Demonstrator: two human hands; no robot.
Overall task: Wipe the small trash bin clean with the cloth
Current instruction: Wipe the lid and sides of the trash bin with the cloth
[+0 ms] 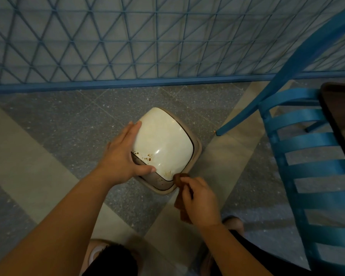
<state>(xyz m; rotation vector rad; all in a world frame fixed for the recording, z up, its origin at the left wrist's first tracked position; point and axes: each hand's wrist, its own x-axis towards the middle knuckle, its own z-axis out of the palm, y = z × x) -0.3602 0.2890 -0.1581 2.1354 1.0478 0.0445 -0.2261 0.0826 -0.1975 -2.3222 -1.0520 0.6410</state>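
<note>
A small beige trash bin stands on the floor, seen from above, with a cream swing lid. Brown specks and smears dot the lid's near edge. My left hand grips the bin's left side, fingers along the lid's edge and thumb on its near corner. My right hand holds a bunched brown cloth. The cloth's tip touches the bin's near right corner, and the rest hangs below my fingers.
A blue slatted chair stands close on the right, one leg ending just right of the bin. A dark tabletop edge shows at far right. A blue lattice screen runs along the back. My feet are below.
</note>
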